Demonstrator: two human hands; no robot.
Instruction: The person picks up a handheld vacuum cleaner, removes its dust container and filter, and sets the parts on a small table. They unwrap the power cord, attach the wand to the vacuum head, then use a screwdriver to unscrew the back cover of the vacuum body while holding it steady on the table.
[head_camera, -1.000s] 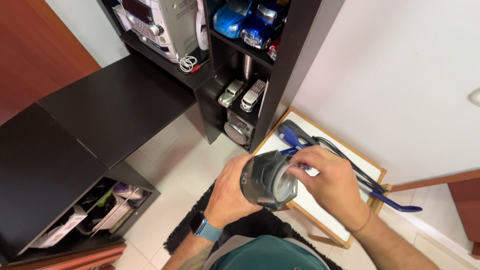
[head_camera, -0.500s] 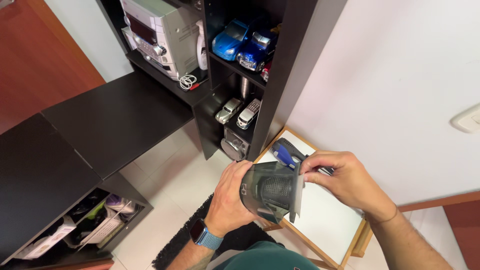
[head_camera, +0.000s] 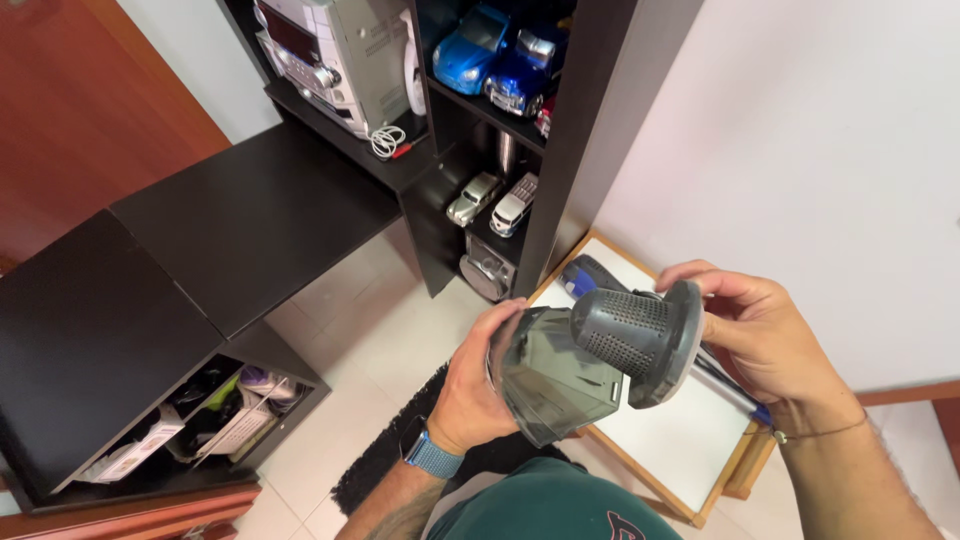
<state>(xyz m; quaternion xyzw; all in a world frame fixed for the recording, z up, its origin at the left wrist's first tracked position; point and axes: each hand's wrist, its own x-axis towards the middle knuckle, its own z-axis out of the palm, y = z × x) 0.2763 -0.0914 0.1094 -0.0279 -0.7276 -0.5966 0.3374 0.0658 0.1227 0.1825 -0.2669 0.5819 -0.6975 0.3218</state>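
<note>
Filter (head_camera: 640, 338) points left toward dust cup (head_camera: 555, 375).

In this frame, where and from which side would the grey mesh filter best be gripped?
Probably by its wide round flange, coming from the flat back side. The grey mesh filter is a perforated cone tapering to a rounded tip that points at the smoky dust cup in the left hand. The right hand holds it by the flange rim, clear of the mesh.

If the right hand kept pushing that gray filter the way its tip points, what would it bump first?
Probably the dust cup held by the left hand. The right hand aims the filter at the cup's open side, though depth is hard to judge.
</note>
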